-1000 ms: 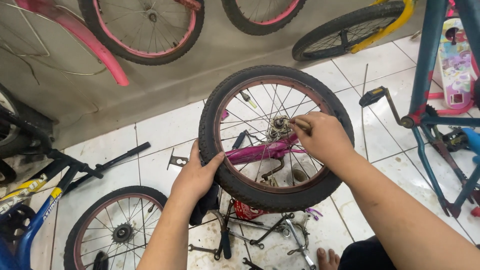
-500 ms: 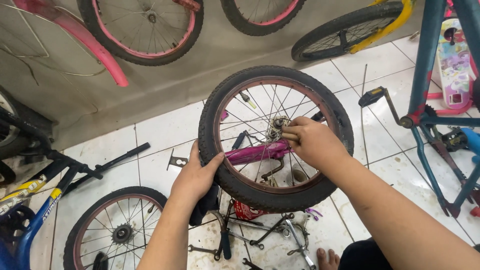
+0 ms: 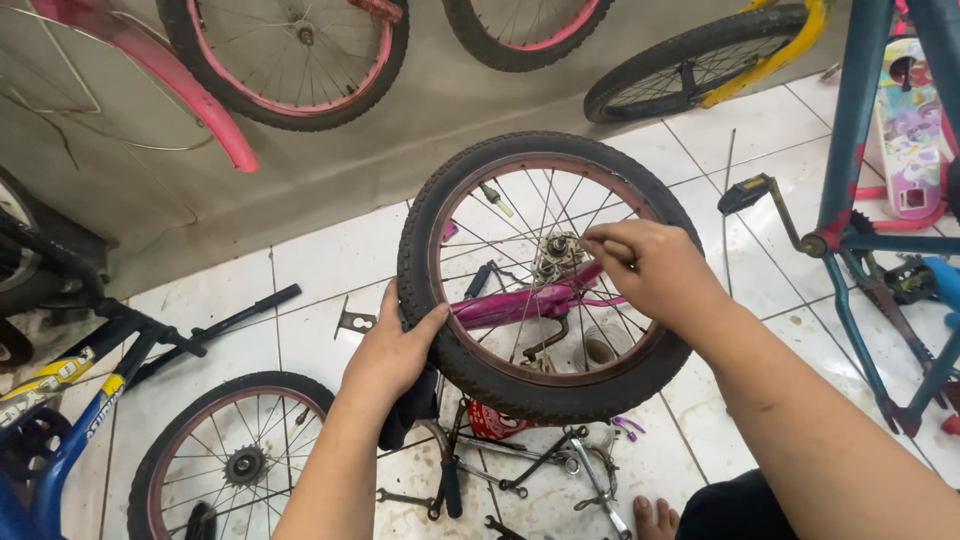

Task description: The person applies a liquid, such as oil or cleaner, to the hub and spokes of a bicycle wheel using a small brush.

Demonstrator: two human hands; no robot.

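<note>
Where the view begins at far left, a blue bicycle frame (image 3: 60, 420) lies on the white tiled floor (image 3: 330, 260), black handlebar (image 3: 215, 325) pointing right. Just beside it, a second small wheel (image 3: 235, 455) lies flat, hub sprocket up. A pink mudguard (image 3: 160, 70) leans along the grey wall above.

Left hand (image 3: 395, 350): closed on the lower-left tyre of the held wheel (image 3: 550, 275), thumb over the tread, fingers behind, a dark cloth (image 3: 410, 415) bunched under the palm.

The wheel stands roughly upright in mid-view, above the floor, black tyre on a reddish rim. Through the spokes: a magenta frame tube (image 3: 520, 300) on the floor behind.

Right hand (image 3: 645, 265): reaches through the spokes from the right, fingertips pinched at the hub (image 3: 555, 248). Whether a tool sits between the fingers, cannot tell.

Below the wheel, spanners (image 3: 500, 490) and loose metal parts scattered on the tile; a bare foot (image 3: 655, 520) just beside them. Far right, a teal bicycle frame (image 3: 860, 150) stands, pedal (image 3: 745, 192) sticking out leftward.
</note>
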